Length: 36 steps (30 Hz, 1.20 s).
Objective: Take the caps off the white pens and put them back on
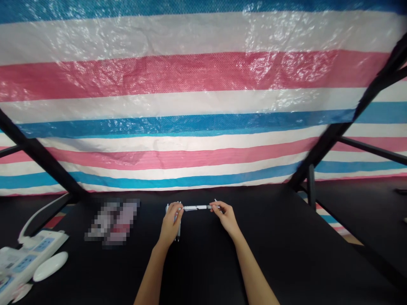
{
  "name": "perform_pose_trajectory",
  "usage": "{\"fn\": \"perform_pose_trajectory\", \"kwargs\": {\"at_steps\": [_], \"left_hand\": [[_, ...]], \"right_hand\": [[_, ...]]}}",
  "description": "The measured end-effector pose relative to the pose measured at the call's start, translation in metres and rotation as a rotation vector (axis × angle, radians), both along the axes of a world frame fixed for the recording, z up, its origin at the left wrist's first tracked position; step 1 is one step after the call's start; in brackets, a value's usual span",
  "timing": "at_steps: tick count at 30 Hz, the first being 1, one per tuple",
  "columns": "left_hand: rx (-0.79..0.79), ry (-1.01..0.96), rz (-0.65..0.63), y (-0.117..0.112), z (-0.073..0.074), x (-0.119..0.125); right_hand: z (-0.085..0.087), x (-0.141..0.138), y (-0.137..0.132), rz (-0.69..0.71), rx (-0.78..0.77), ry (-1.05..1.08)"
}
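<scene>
Left hand (170, 223) closed around an upright second pen (178, 232), its tip toward the desk, and also gripping one end of a white pen (195, 207). Right hand (225, 216) pinches the other end in a narrow grip. White pen lies level between the hands, over the black desk (270, 254). Farther left: pixelated items (112, 221), power strip (28, 258), white mouse (50, 266). Striped tarp (203, 84) behind.
</scene>
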<state>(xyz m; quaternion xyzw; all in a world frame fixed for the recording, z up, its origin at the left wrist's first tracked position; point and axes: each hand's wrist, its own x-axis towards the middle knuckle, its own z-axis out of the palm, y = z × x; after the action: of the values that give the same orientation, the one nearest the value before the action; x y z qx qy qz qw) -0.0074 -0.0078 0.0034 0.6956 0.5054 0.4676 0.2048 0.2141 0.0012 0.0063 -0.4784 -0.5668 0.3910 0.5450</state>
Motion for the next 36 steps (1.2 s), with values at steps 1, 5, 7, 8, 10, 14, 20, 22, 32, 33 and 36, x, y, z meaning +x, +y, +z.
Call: {"fn": "perform_pose_trajectory", "kwargs": {"at_steps": [1, 5, 7, 8, 10, 14, 20, 22, 32, 33, 36], "left_hand": [[0.003, 0.003, -0.002, 0.000, 0.001, 0.000], [-0.008, 0.031, 0.008, -0.002, 0.005, 0.001], [-0.023, 0.039, 0.012, -0.002, 0.006, 0.002], [-0.028, 0.039, 0.012, -0.002, 0.006, 0.002], [-0.035, 0.035, 0.009, -0.002, 0.006, 0.001], [-0.058, 0.013, -0.012, -0.002, 0.006, 0.002], [-0.081, -0.067, -0.017, -0.003, 0.012, 0.004], [-0.079, -0.065, -0.022, -0.003, 0.012, 0.004], [-0.115, -0.066, 0.019, -0.001, 0.000, 0.002], [-0.106, -0.063, 0.007, -0.001, 0.000, 0.002], [-0.071, -0.049, -0.006, 0.001, 0.000, 0.001]], "right_hand": [[0.000, 0.000, 0.000, 0.008, -0.002, 0.006], [-0.001, -0.001, 0.000, 0.030, -0.015, 0.011], [-0.001, -0.002, 0.000, 0.035, -0.023, -0.002], [-0.001, -0.001, 0.000, 0.036, -0.027, -0.008], [0.000, -0.001, 0.000, 0.037, -0.033, -0.015], [0.000, -0.001, -0.001, 0.039, -0.032, -0.010], [-0.002, -0.002, 0.000, 0.045, -0.032, -0.030], [-0.002, -0.002, 0.000, 0.050, -0.028, -0.021], [-0.006, 0.000, 0.002, 0.035, -0.025, 0.020], [-0.006, 0.000, 0.002, 0.034, -0.025, 0.021], [-0.006, -0.001, 0.002, 0.036, -0.033, 0.015]]}}
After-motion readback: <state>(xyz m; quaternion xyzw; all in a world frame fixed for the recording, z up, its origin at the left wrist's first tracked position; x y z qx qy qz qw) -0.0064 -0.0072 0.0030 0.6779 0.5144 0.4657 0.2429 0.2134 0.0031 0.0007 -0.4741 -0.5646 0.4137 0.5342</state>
